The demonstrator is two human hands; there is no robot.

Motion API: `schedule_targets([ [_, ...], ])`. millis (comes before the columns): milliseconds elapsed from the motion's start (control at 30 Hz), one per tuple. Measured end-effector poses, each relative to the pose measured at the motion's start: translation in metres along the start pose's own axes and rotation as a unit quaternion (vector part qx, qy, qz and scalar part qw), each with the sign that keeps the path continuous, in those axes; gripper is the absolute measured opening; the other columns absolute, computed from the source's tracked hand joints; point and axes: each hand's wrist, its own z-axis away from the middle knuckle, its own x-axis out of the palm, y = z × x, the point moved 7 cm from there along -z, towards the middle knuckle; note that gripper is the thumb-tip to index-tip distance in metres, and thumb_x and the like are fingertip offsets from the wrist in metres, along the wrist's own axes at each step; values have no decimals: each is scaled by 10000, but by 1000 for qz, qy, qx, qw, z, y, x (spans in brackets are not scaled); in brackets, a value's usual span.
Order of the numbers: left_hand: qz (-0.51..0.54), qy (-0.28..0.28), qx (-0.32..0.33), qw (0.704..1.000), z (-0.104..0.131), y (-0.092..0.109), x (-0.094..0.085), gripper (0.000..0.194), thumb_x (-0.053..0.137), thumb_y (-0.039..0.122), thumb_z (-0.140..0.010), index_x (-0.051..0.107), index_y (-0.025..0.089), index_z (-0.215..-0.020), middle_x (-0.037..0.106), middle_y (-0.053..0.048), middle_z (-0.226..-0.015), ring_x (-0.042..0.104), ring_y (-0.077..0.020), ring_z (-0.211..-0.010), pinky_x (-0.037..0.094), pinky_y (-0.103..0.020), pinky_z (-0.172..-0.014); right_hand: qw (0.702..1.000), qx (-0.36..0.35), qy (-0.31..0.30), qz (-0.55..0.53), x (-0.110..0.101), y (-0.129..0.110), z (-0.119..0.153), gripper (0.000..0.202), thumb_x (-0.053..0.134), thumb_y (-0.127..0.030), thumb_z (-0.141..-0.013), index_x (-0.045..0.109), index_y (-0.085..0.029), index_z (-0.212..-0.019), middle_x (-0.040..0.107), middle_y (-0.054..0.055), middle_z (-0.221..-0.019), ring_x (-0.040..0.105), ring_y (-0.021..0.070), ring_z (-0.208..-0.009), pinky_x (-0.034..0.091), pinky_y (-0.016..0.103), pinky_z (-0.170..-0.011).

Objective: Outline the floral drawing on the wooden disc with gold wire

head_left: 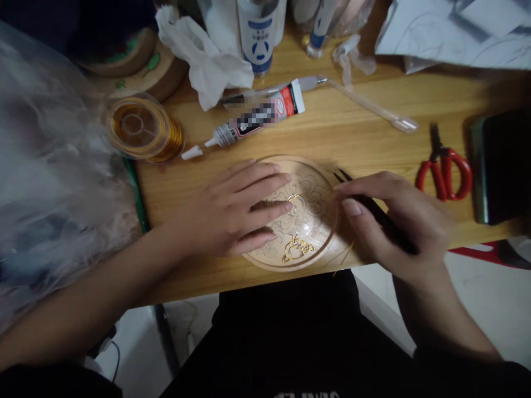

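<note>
A round wooden plate (313,260) lies near the table's front edge, with a swirling pattern drawn on it. Gold wire (295,249), bent into a small ornament, sits on its lower part, and a curved gold piece rests near the middle. My left hand (236,213) is spread flat over the plate's left side, a fingertip by that curved piece. To the right of the plate, my right hand (398,221) is closed around black tweezers (384,218), whose tips are apart and point up-left. Thin loose wire lies below, between the plate and my right hand.
A glue tube (261,116), a wire spool (143,127) and a clear pipette (369,105) lie behind the plate. Red-handled pliers (443,171) and a dark device (501,168) are at right. Bottles, crumpled tissue (211,66) and papers line the back; plastic wrapping (53,166) covers the left.
</note>
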Motion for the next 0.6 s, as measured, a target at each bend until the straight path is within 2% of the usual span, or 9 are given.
schedule_targets([
  [100,-8,4,-7,1000,0,0,-1,378,535,404,-994,598,172,-1285,536,-128,-1440,453,-319,-1401,422,-524,-1140,999,23,-32,-18,1,-4,0,415,698,-114,-839,615,-223,-1231,746,18,-1052,720,142,-905,583,241,-816],
  [167,-4,1,-17,1000,1,-1,-1,363,515,402,-1000,599,188,-1281,527,-101,-1458,448,-313,-1408,414,-526,-1149,997,0,-80,-17,6,-9,-3,368,706,-121,-842,635,-189,-1197,756,27,-1028,725,129,-883,586,219,-792],
  [233,7,-3,-31,999,1,-2,-1,350,496,393,-1003,604,206,-1278,525,-75,-1470,444,-306,-1414,402,-531,-1161,992,-28,-119,-21,10,-13,-7,285,702,-117,-849,674,-145,-1130,760,59,-1001,725,145,-897,588,246,-808],
  [367,11,-13,-47,999,-1,-2,-1,354,476,401,-1007,609,223,-1282,550,-53,-1451,444,-294,-1416,396,-531,-1171,987,-46,-149,-33,13,-8,-18,240,694,-115,-856,721,-127,-1094,750,128,-1079,719,216,-1013,591,350,-886],
  [600,33,-36,-69,996,-2,-5,3,360,454,419,-1007,603,228,-1272,527,-12,-1478,409,-275,-1442,354,-547,-1203,984,-58,-159,-53,17,-3,-24,286,705,-87,-836,745,-171,-1107,763,116,-1086,731,226,-1011,589,369,-911],
])
